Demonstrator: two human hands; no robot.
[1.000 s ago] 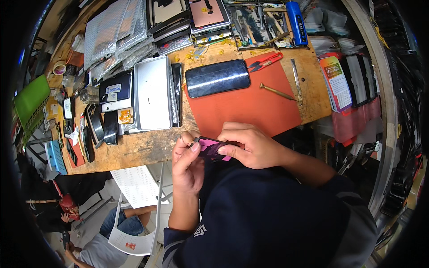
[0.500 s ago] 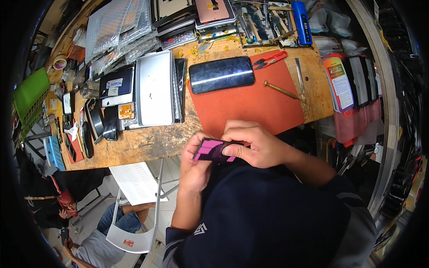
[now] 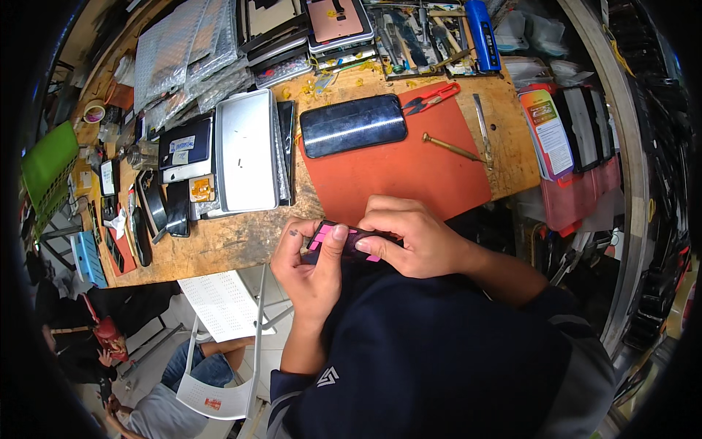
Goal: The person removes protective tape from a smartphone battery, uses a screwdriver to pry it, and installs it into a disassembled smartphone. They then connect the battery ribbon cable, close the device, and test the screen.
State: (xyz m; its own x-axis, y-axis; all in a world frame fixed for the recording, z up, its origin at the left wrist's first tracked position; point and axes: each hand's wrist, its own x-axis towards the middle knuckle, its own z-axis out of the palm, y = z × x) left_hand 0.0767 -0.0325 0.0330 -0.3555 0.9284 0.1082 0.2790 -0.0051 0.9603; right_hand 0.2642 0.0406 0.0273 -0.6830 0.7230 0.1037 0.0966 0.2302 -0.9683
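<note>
Just past the bench's front edge I hold a flat black piece with pink strips [image 3: 352,240], shaped like a phone battery. My left hand [image 3: 311,267] grips its left end, thumb on the upper face and fingers beneath. At the other end my right hand [image 3: 409,238] pinches it between thumb and bent fingers. Beyond my hands a dark-screened phone [image 3: 354,126] lies on an orange mat [image 3: 395,179]. Red-handled snips [image 3: 431,99] and a brass-coloured screwdriver [image 3: 451,146] lie to its right.
A thin metal tool [image 3: 482,128] lies right of the mat on the wooden bench [image 3: 248,238]. On the left are a white tray [image 3: 247,157] and bubble-wrapped panels [image 3: 183,55]. A blue cylinder [image 3: 482,36] stands at the back. A white folding chair [image 3: 219,304] and a seated person [image 3: 168,399] are lower left.
My left thumb has come up onto the piece's upper face, and the piece has tilted, showing less of its pink. The bench view has shifted slightly left.
</note>
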